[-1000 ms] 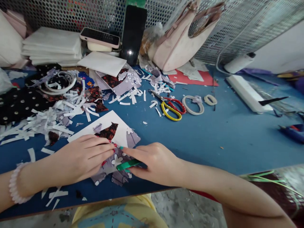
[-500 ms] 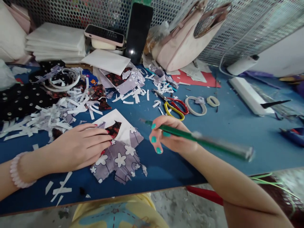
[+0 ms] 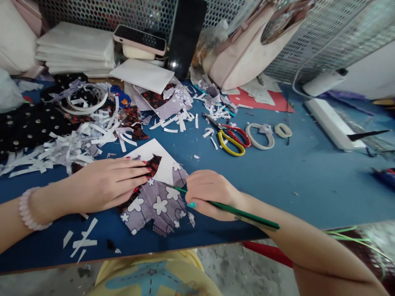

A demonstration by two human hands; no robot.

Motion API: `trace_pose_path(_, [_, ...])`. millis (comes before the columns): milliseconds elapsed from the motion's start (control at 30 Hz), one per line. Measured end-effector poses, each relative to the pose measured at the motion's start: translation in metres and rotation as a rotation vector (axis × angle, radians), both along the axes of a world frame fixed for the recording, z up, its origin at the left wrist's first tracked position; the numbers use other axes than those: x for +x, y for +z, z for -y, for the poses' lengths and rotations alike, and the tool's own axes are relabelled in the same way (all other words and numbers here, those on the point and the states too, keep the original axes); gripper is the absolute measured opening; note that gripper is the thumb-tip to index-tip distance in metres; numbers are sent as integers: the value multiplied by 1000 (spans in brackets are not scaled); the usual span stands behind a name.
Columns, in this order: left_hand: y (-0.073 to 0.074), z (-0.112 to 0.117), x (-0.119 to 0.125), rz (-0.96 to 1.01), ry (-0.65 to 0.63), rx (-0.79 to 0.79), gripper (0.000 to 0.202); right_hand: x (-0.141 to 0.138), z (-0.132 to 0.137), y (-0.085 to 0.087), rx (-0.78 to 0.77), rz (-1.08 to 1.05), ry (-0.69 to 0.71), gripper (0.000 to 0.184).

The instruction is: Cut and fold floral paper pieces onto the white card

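Observation:
My left hand [image 3: 105, 181] lies flat with outstretched fingers, pressing on a white card [image 3: 162, 158] and the fabric scraps over it. Near its fingertips shows a dark red-and-black scrap [image 3: 155, 163]. A mauve fabric piece with white flowers [image 3: 160, 205] spreads over the card's lower part, its edges ragged. My right hand [image 3: 212, 195] is closed around a slim green-handled tool that looks like a paintbrush [image 3: 249, 216]. Its thin dark tip touches or hovers just over the flowered fabric; I cannot tell which.
Scissors [image 3: 231, 142] with red and yellow handles lie beyond my right hand, beside two rolls of tape [image 3: 262, 136]. Paper strips [image 3: 70, 144] heap at the left. Behind are stacked white cards [image 3: 77, 43], phones [image 3: 140, 39] and a pale handbag [image 3: 243, 57].
My right hand has moved left and down to the flowered fabric, turning over so the green brush's tip points at it. My left hand stays on the card. The view has shifted slightly.

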State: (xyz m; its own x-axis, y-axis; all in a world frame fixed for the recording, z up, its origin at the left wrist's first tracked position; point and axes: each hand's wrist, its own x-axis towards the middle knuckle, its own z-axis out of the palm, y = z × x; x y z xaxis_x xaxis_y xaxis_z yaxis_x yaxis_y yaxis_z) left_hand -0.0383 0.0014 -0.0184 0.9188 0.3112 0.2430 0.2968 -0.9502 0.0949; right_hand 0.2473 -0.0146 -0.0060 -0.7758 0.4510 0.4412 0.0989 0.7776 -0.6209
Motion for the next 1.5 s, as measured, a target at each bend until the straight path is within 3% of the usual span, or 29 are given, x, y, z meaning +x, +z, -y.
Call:
trace_pose_path(367, [4, -1, 2, -7, -33, -34, 31, 0, 2, 2, 58, 168, -8, 34])
trace_pose_path(700, [4, -1, 3, -18, -22, -53, 31, -4, -3, 25, -175, 282, 14, 33])
trace_pose_path(1133, [4, 1, 4, 10, -15, -13, 30, 7, -1, 40, -262, 391, 86, 34])
trace_pose_path(1300, [2, 1, 5, 24, 21, -46, 31, 4, 1, 32, -144, 168, 60, 33])
trace_pose_path(1500, [4, 1, 6, 57, 4, 0, 33, -5, 0, 9, 29, 210, 55, 32])
